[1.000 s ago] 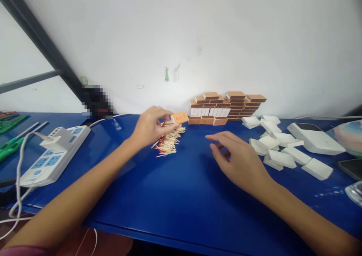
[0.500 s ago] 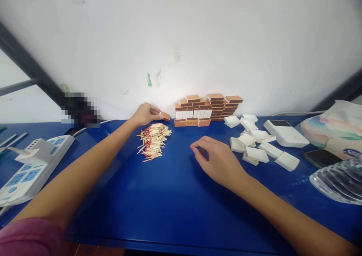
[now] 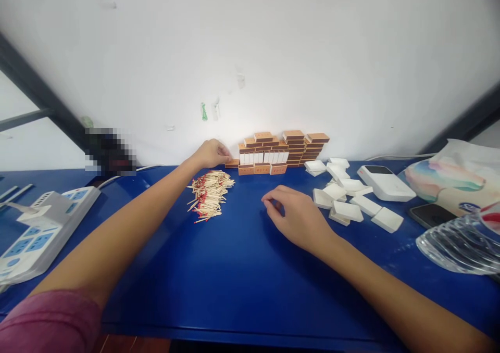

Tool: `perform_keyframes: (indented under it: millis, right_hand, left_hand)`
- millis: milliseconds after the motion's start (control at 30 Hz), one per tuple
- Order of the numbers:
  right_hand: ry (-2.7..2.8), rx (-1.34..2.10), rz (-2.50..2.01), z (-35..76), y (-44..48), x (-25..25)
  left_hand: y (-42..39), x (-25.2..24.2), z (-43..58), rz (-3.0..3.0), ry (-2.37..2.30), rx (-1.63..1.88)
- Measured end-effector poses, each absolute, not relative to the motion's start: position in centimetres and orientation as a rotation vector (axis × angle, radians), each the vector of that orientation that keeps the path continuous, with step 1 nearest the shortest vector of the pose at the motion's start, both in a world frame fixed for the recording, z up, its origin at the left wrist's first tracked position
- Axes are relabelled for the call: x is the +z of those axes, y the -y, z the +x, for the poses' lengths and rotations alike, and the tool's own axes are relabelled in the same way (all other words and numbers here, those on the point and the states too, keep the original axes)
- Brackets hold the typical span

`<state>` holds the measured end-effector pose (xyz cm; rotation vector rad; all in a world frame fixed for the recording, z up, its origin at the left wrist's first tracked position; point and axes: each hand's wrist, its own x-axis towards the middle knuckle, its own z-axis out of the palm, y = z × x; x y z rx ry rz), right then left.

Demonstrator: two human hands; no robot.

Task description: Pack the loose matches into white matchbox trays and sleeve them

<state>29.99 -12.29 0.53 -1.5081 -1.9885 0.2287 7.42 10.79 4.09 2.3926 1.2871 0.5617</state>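
Note:
My left hand (image 3: 213, 153) is by the wall, its fingertips closed on a small orange-brown matchbox (image 3: 233, 163). That matchbox lies flat on the blue table, at the left end of a stacked structure of matchboxes (image 3: 264, 149). In the structure, a row of white-sided boxes stands upright between flat brown ones. A loose pile of red-tipped matches (image 3: 212, 192) is spread just in front of my left hand. My right hand (image 3: 299, 215) hovers or rests over the middle of the table, its thumb and fingers curled together with nothing visible in them.
Several white matchbox trays (image 3: 347, 211) lie scattered on the right, near a white device with a dark screen (image 3: 386, 183). Beyond are a black phone (image 3: 432, 215), a clear plastic bottle (image 3: 455, 243) and a tissue pack (image 3: 449, 173). A power strip (image 3: 42, 233) sits at the left.
My left hand has moved right with the matchbox, which now lies flat against the structure's left end. My right hand has hardly moved. The view has shifted slightly.

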Motion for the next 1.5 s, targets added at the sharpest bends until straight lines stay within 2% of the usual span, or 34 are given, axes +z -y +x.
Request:
perform_keyframes:
  millis: [300,533,667,833,967,1167,1400,1500]
  right_hand:
    - [1.998,0.211,-1.501,29.9,12.3,0.7]
    - [2.01,0.173,-1.534,30.8,11.9,0.7]
    - [2.072,0.025,-1.571,30.8,12.0,0.6]
    - [2.18,-0.291,-1.52,29.2,14.0,1.6]
    - [2.16,-0.508,-1.429,28.1,15.8,2.7]
    - [2.197,-0.473,-1.537,28.5,15.0,2.0]
    - [2.127,-0.415,-1.798,37.9,10.6,1.3]
    - [2.162,-0.198,-1.892,41.9,9.5,1.9]
  left_hand:
    - [-10.2,4.1,8.2,2.465,-1.449,0.404]
    - [-8.4,5.9,7.6,2.565,-1.516,0.471]
    - [-2.9,6.6,7.1,2.656,-1.489,0.608]
    - [8.6,5.1,8.2,2.977,-1.175,0.987]
    - [13.5,4.3,9.3,3.25,-1.033,1.14]
    - [12.7,4.2,8.9,3.333,-1.029,1.151]
    - [9.4,2.0,6.8,3.289,-0.841,0.817]
    - [7.8,2.5,5.7,3.23,-0.863,0.731]
